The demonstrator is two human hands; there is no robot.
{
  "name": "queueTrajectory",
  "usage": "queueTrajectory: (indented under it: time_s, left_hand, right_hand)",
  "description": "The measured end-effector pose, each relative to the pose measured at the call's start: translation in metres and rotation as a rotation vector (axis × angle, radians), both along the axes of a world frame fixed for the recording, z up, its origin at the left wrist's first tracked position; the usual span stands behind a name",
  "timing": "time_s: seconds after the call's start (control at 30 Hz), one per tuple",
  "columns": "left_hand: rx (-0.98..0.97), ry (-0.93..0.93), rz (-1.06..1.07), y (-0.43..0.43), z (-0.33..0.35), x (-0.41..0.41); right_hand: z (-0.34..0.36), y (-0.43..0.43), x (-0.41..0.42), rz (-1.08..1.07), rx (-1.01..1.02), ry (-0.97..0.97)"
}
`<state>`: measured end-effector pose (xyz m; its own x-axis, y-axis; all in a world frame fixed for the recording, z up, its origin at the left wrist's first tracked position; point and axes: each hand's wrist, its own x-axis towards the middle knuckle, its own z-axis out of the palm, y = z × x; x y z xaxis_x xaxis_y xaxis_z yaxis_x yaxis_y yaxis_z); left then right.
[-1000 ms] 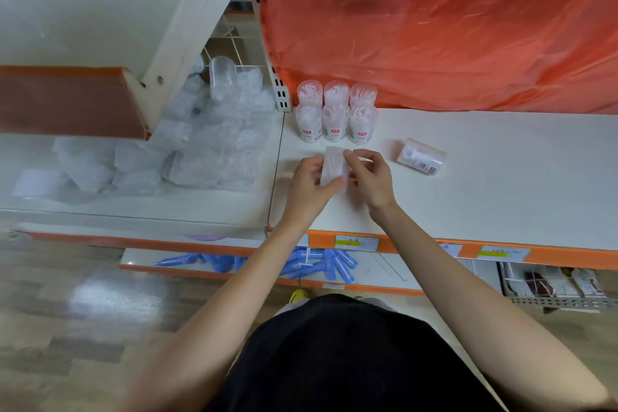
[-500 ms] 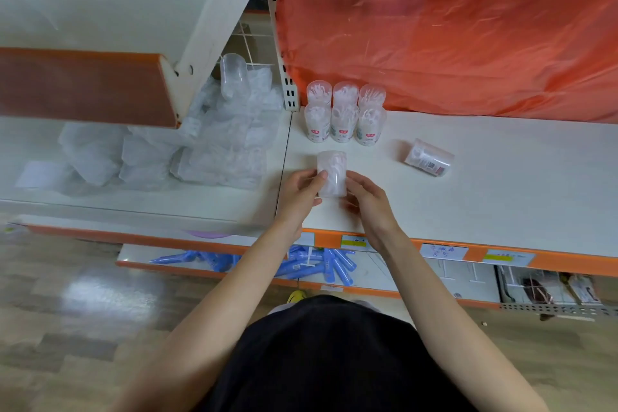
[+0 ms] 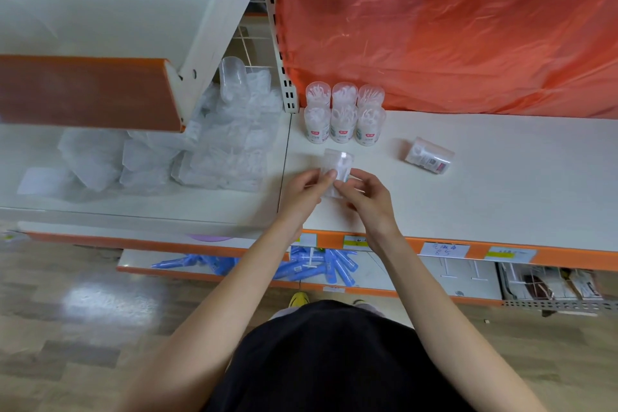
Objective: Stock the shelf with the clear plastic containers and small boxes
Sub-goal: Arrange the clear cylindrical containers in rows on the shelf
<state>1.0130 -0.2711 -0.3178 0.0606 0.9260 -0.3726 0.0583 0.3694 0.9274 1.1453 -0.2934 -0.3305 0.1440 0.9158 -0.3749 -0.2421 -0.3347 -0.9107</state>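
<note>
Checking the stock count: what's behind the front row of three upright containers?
A second row of three clear containers, only their tops showing; their lower bodies are covered by the front row. Behind them hangs the orange plastic sheet.

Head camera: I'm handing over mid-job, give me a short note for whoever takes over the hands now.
Hands: left hand and right hand both pinch one clear container over the front part of the white shelf; whether it touches the shelf I cannot tell.
Done: six containers stand in a block at the back, against the orange sheet.
Left: place the held one by the block; stand up the container lying on its side further right; the heap of clear packs on the neighbouring shelf to the left is unsorted.
</note>
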Motion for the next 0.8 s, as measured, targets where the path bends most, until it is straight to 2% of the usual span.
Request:
queueTrajectory:
  time_s: [0.13, 0.33, 0.47, 0.67, 0.73, 0.8]
  left_hand:
    - [-0.064, -0.119, 0.111, 0.004, -0.003, -0.006]
    - [-0.113, -0.230, 0.075, 0.001, -0.008, -0.012]
    - [-0.123, -0.229, 0.067, -0.001, -0.011, -0.012]
    - [-0.124, -0.101, 0.078, 0.003, -0.014, -0.013]
    - [-0.042, 0.015, 0.073, 0.000, -0.015, -0.014]
    - [0.119, 0.227, 0.063, -0.004, -0.021, -0.020]
  right_hand:
    - [-0.001, -0.001, 0.008, 0.033, 0.028, 0.047]
    - [-0.002, -0.003, 0.009, 0.175, -0.002, 0.005]
    - [0.002, -0.002, 0.008, 0.222, 0.002, -0.012]
    - [-0.001, 0.002, 0.005, 0.224, 0.035, -0.048]
    - [-0.003, 0.005, 0.006, 0.219, 0.039, -0.096]
    - [-0.007, 0.012, 0.007, 0.202, 0.036, -0.155]
